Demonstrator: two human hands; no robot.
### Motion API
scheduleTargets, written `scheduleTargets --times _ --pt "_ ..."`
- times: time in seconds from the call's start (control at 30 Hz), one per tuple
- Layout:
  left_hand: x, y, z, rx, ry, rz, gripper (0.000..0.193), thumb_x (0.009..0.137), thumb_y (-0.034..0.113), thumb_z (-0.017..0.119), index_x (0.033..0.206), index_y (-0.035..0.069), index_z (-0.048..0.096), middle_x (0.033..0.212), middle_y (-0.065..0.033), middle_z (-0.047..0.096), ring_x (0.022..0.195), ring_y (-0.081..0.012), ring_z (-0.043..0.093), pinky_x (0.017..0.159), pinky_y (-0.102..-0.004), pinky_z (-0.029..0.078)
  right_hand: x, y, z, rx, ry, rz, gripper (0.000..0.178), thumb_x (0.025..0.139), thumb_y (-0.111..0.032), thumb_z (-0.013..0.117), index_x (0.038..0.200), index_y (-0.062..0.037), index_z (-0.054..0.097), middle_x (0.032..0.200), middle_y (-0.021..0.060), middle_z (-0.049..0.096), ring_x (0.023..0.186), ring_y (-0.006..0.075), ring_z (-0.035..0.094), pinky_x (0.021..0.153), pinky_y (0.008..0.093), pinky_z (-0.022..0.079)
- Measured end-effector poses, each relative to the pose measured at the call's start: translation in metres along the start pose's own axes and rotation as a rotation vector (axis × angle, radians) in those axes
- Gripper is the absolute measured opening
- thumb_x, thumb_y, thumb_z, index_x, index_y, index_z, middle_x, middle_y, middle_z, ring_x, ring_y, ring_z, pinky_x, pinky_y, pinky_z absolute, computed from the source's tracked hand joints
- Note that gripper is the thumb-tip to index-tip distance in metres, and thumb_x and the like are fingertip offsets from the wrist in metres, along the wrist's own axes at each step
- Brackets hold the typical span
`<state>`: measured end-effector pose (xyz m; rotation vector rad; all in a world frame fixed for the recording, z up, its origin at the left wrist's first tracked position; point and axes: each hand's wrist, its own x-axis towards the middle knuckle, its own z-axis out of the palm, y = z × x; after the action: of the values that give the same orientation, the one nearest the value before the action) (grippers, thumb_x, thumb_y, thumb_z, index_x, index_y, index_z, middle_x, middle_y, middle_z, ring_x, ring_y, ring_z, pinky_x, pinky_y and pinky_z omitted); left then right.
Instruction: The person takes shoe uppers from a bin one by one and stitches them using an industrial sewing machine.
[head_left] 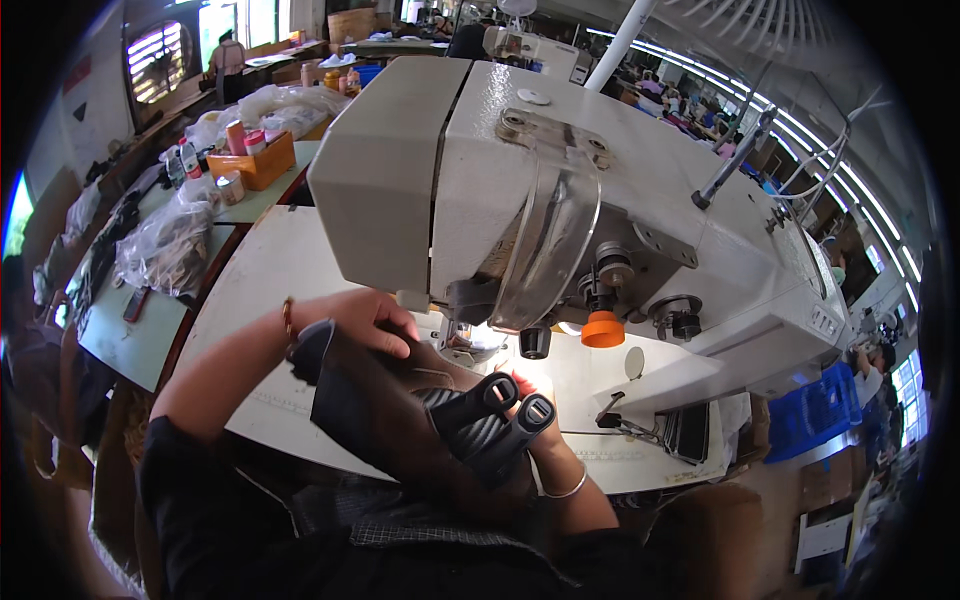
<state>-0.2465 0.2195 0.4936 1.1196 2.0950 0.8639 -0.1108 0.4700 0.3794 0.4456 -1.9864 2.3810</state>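
A dark brown and black leather piece, which looks like a boot upper (375,415), lies in front of the needle area of a large sewing machine (385,170). Two black pull tabs (520,425) stick up from it beside grey ribbed elastic (482,436). My left hand (368,318) bends over the upper's far edge, its fingers closed on the leather close to the needle. Behind the pull tabs, my right hand (548,448) grips the upper's right side; most of its fingers are hidden, with fingertips showing in the lamplight. The needle itself is hard to make out.
The machine's head overhangs my hands, with an orange knob (602,329) low on it. A side table at left holds an orange box (252,163) and plastic bags (165,245). A blue crate (815,412) stands at right. Other people work farther back.
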Motion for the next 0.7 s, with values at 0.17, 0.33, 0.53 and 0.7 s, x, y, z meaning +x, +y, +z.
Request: scheduleTargets --times 0.17,0.33,0.53,0.7 --pt "0.018 0.017 -0.016 0.122 0.007 0.122 0.033 0.081 0.021 0.069 0.105 -0.001 0.061 0.094 -0.0081 0.065 0.09 -0.0159 0.06 0.08 -0.0273 0.045 -0.008 0.036 -0.016 -0.053 0.297 -0.121 0.018 0.085 -0.009 0.063 0.101 0.0005 0.061 0.091 0.0002 0.061 0.082 0.0076 0.056 0.074 0.0219 0.047" --pt "0.029 0.022 -0.027 0.098 0.121 0.131 0.033 0.081 0.021 0.068 0.104 -0.001 0.061 0.093 -0.0081 0.065 0.089 -0.016 0.06 0.08 -0.0274 0.045 -0.011 0.041 -0.002 -0.025 0.406 -0.148 0.017 0.078 -0.011 0.067 0.087 0.0024 0.062 0.081 0.0025 0.063 0.074 0.0083 0.058 0.065 0.022 0.047" --pt "0.026 0.021 -0.031 0.089 0.257 0.157 0.032 0.081 0.02 0.068 0.103 -0.001 0.061 0.093 -0.0081 0.065 0.089 -0.0162 0.06 0.08 -0.0275 0.045 -0.006 0.014 0.018 0.042 0.394 -0.157 0.022 0.076 -0.013 0.071 0.082 0.0052 0.062 0.076 0.0032 0.062 0.067 0.0088 0.058 0.061 0.0216 0.048" --pt "0.03 0.025 -0.032 0.079 0.368 0.186 0.031 0.081 0.02 0.067 0.103 -0.001 0.061 0.093 -0.0081 0.064 0.089 -0.0163 0.059 0.08 -0.0276 0.045 -0.01 0.021 0.01 -0.045 0.432 -0.172 0.027 0.077 -0.015 0.072 0.086 0.0081 0.062 0.075 0.0045 0.062 0.066 0.0089 0.058 0.061 0.0211 0.048"
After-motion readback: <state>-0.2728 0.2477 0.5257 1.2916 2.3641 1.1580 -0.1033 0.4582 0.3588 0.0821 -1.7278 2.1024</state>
